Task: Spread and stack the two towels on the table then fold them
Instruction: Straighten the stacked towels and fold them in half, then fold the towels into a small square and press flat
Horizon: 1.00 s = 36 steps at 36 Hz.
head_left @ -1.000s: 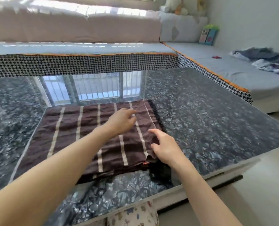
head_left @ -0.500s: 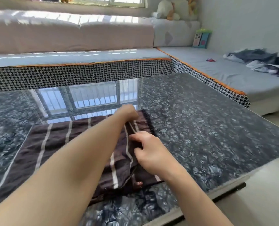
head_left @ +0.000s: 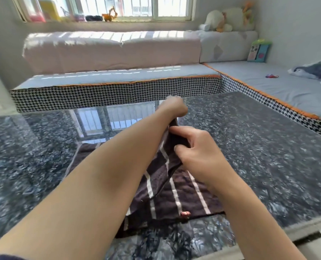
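The stacked dark brown towels [head_left: 176, 194] with thin white stripes lie on the glossy dark marble table [head_left: 259, 156], near its front edge. My left hand [head_left: 174, 107] is closed on the towels' far right corner and holds it up off the table. My right hand [head_left: 199, 152] pinches the right edge nearer to me, also raised, so the right side of the cloth hangs in a fold between both hands. A small red tag [head_left: 185, 213] shows at the near hem. My left forearm hides much of the towels' left part.
A grey L-shaped sofa [head_left: 118, 76] with houndstooth edging wraps the table at the back and right. Clothes [head_left: 315, 70] lie on its right seat. Plush toys [head_left: 227, 19] sit in the corner. The table's front edge [head_left: 268, 229] is close to me.
Both hands went from resting on the flat towels to gripping their right edge and lifting it up and away from the table. The camera view tilted upward.
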Each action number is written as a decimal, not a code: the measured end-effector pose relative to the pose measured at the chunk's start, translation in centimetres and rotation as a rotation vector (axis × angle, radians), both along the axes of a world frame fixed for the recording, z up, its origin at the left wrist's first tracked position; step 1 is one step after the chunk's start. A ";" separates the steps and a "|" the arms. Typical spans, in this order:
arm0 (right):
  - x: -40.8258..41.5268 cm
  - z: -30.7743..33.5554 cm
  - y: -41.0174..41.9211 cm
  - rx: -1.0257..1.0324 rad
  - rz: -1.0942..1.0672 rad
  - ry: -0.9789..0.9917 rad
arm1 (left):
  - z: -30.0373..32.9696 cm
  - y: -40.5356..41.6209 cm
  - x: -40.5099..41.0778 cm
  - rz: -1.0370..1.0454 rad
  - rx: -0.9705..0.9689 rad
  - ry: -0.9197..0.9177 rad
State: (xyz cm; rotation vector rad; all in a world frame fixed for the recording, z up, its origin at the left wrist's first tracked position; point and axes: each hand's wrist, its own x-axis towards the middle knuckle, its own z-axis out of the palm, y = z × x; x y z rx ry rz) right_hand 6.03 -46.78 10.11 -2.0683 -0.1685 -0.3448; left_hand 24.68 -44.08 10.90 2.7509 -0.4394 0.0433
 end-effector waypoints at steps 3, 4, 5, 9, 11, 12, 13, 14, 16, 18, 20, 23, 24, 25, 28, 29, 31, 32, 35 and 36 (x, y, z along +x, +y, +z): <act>-0.5 0.1 -1.3 0.066 -0.067 0.000 | 0.3 -1.0 0.1 -0.008 0.005 -0.025; -0.6 0.0 -1.8 0.099 -0.086 0.018 | 0.2 -1.4 0.0 -0.011 0.010 -0.022; -0.7 -0.4 -2.3 0.138 -0.100 0.045 | 0.0 -1.8 -0.1 -0.014 0.015 -0.010; -0.8 -3.4 -4.2 0.123 -0.172 0.142 | -2.1 -3.2 -0.5 -0.040 0.052 0.081; -0.5 -5.9 -5.0 0.091 -0.195 0.238 | -3.6 -3.8 -0.6 -0.047 0.058 0.132; -0.5 -7.0 -5.4 0.094 -0.206 0.296 | -4.4 -3.9 -0.6 -0.048 0.062 0.153; -0.5 -8.1 -5.8 0.097 -0.220 0.345 | -5.1 -4.1 -0.6 -0.051 0.065 0.171; -0.5 -9.0 -6.1 0.095 -0.233 0.381 | -5.8 -4.3 -0.5 -0.057 0.066 0.186; -0.7 -10.5 -6.8 0.097 -0.258 0.429 | -6.9 -4.9 -0.4 -0.079 0.068 0.217; -0.8 -11.4 -7.4 0.098 -0.280 0.468 | -7.5 -5.4 -0.5 -0.090 0.058 0.233; -0.8 -11.8 -8.0 0.094 -0.297 0.484 | -7.9 -6.0 -0.6 -0.096 0.054 0.245; -1.0 -12.0 -8.6 0.079 -0.310 0.515 | -8.5 -6.7 -0.9 -0.112 0.037 0.324; -1.0 -12.2 -8.8 0.071 -0.308 0.524 | -8.8 -7.0 -0.9 -0.109 0.001 0.371; -1.1 -12.3 -9.0 0.063 -0.304 0.531 | -9.2 -7.0 -1.0 -0.093 -0.068 0.423; -1.1 -12.6 -9.5 0.013 -0.278 0.561 | -10.3 -6.8 -1.4 -0.076 -0.285 0.504; -1.2 -12.6 -9.7 -0.030 -0.269 0.568 | -10.6 -6.6 -1.7 -0.092 -0.330 0.483; -1.2 -12.3 -9.8 -0.219 -0.290 0.580 | -11.1 -6.1 -2.3 -0.141 -0.418 0.405; -1.2 -12.1 -9.6 -0.349 -0.325 0.578 | -11.3 -5.5 -2.8 -0.160 -0.451 0.349; -0.9 -11.0 -8.2 -0.634 -0.406 0.478 | -11.8 -3.0 -4.7 -0.200 -0.470 0.159; -0.6 -10.7 -7.4 -0.656 -0.391 0.437 | -11.9 -1.7 -5.5 -0.210 -0.449 0.103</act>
